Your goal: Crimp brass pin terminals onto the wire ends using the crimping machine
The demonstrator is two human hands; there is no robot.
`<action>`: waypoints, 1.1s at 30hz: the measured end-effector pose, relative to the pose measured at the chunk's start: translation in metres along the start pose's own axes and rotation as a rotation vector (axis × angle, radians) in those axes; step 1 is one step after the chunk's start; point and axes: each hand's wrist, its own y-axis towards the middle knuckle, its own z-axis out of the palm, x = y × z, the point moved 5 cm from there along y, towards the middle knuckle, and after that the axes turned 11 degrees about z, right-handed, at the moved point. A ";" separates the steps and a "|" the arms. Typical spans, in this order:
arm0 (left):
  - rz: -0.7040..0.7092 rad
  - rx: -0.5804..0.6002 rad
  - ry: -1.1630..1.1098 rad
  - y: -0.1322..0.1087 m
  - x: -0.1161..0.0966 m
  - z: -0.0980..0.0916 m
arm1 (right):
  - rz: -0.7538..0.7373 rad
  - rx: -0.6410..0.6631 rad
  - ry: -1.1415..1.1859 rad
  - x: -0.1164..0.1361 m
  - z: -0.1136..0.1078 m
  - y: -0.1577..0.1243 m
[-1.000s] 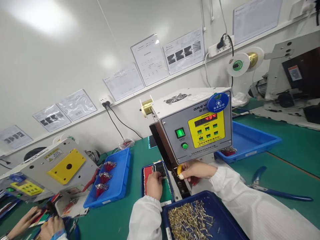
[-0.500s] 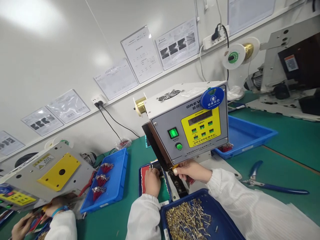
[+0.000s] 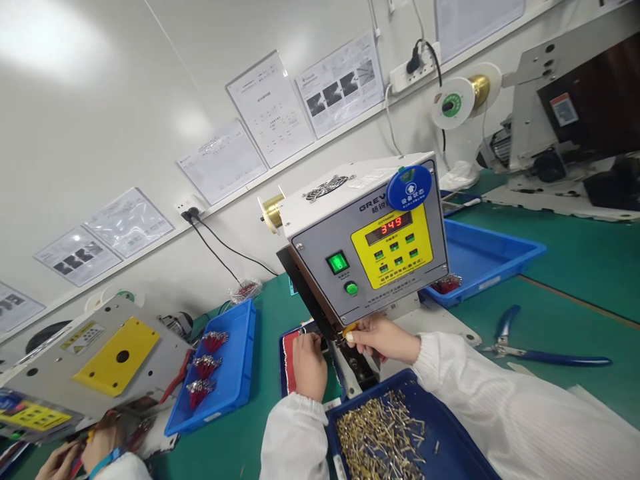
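Observation:
My right hand (image 3: 384, 338) is pinched at the working head below the grey and white crimping machine (image 3: 367, 267), beside a small yellow part (image 3: 350, 329). A bit of red shows under its palm; what its fingertips grip is too small to make out. Over the blue-rimmed tray of red strips (image 3: 289, 363) lies my left hand (image 3: 310, 367), its fingers curled together and their tips partly hidden. Whatever they hold cannot be made out. The machine's display (image 3: 391, 227) reads red digits, and its green switch (image 3: 337, 262) is lit.
A dark blue tray (image 3: 443, 427) of loose brass-coloured pieces stands in front. Blue-handled cutters (image 3: 550, 357) lie at right, near a blue tray (image 3: 500, 250). At left are a blue tray (image 3: 227, 397) with red-wire bundles, another machine (image 3: 80, 367) and a co-worker's hands (image 3: 103, 440).
The view has shifted slightly, so the machine appears a little farther left. Its display now shows bright digits. Both my hands stay at nearly the same places; the co-worker's hands have moved slightly.

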 end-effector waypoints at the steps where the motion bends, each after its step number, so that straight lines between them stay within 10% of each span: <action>1: 0.033 -0.037 -0.013 -0.001 -0.005 -0.003 | -0.003 -0.017 0.004 0.000 0.000 0.001; 33: 0.466 -0.413 -0.119 -0.016 -0.042 -0.021 | -0.075 -0.094 -0.009 -0.008 -0.002 0.002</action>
